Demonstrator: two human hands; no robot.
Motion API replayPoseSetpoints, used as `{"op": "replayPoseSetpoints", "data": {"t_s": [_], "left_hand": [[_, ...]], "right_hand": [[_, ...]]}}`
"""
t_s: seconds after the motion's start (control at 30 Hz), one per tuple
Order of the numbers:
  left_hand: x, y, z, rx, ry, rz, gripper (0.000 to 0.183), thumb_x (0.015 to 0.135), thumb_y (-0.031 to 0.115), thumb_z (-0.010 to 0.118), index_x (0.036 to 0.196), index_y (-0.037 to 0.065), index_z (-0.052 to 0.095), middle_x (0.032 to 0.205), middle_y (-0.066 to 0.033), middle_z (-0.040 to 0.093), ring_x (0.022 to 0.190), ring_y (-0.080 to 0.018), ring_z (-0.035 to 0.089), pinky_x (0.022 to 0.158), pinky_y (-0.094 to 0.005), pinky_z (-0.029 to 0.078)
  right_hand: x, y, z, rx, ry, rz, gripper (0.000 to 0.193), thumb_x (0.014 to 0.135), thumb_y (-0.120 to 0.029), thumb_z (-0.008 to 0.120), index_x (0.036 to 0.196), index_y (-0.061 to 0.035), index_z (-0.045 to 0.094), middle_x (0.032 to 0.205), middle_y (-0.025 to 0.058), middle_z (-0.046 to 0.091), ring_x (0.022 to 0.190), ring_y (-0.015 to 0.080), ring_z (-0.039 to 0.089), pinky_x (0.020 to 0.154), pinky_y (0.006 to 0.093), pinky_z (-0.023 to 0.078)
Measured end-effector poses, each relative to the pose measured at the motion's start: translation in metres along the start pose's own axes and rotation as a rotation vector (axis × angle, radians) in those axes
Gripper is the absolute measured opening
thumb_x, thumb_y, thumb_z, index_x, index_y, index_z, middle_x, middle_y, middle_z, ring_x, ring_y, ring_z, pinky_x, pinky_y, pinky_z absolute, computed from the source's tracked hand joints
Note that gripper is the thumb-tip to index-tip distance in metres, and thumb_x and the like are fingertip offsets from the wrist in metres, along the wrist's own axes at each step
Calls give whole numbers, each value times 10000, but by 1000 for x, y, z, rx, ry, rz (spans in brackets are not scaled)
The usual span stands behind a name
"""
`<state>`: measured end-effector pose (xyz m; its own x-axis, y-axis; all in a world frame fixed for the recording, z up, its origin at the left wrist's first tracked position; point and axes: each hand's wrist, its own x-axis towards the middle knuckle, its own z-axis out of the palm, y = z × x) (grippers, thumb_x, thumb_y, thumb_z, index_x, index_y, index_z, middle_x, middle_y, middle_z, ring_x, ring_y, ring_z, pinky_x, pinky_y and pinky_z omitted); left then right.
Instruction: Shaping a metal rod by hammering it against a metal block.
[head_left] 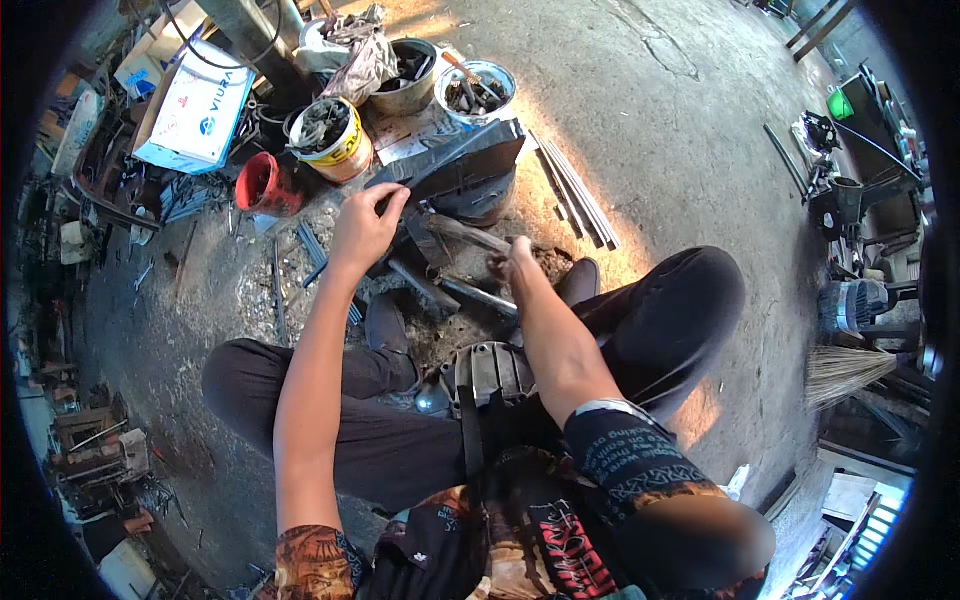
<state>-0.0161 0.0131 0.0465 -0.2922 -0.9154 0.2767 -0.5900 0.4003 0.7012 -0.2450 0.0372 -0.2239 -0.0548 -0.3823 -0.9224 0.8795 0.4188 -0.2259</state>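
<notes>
Between my spread knees and the buckets stands a dark metal anvil [455, 165] with a long, flat top. My left hand [368, 225] is closed in a pinch at its left end; whatever the fingertips hold is too small to make out. My right hand [517, 262] grips the wooden handle of a hammer [468, 234]. The hammer's dark head lies to the left of that hand, just below the anvil's near side. Beneath the hammer, metal bars [480, 296] lie on the ground between my shoes.
Beyond the anvil are a yellow-labelled bucket [345, 158], a white bucket [510, 85] of scraps and a red container [270, 185]. Metal strips [580, 195] lie on the floor to its right. A white-and-blue box [195, 105] sits far left, a straw broom [850, 375] at right.
</notes>
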Motion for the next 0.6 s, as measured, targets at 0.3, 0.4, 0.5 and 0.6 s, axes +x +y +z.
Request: {"op": "replayPoseSetpoints", "data": {"t_s": [0.3,0.4,0.5,0.6], "left_hand": [[-9,-20,12,4,-4,-73,289,939,247,641,949,-39,686,722,-148,662,634,-154,602,612,-322,467],[-7,-28,14,21,37,-59,284,935,247,647,929,-35,688,698,-126,657,618,-139,586,598,-317,459],[-1,-33,17,7,28,-141,285,930,249,655,900,-33,690,683,-105,654,620,-130,589,596,-313,459],[4,-28,22,-54,75,-120,289,923,252,664,871,-31,688,667,-83,649,619,-117,581,593,-305,454]], "right_hand": [[72,14,16,106,-119,-5,276,971,-274,458,1133,-73,555,1098,164,648,973,381,633,818,536,517],[88,6,0,350,14,17,235,915,-184,475,1099,-61,553,1119,165,636,1026,370,614,859,554,500],[80,-22,-21,387,-23,-35,199,845,-204,547,969,-49,536,875,113,596,814,301,590,762,511,513],[39,-76,-23,373,-303,-245,114,836,-183,592,865,-86,539,753,66,561,598,228,540,645,452,527]]}}
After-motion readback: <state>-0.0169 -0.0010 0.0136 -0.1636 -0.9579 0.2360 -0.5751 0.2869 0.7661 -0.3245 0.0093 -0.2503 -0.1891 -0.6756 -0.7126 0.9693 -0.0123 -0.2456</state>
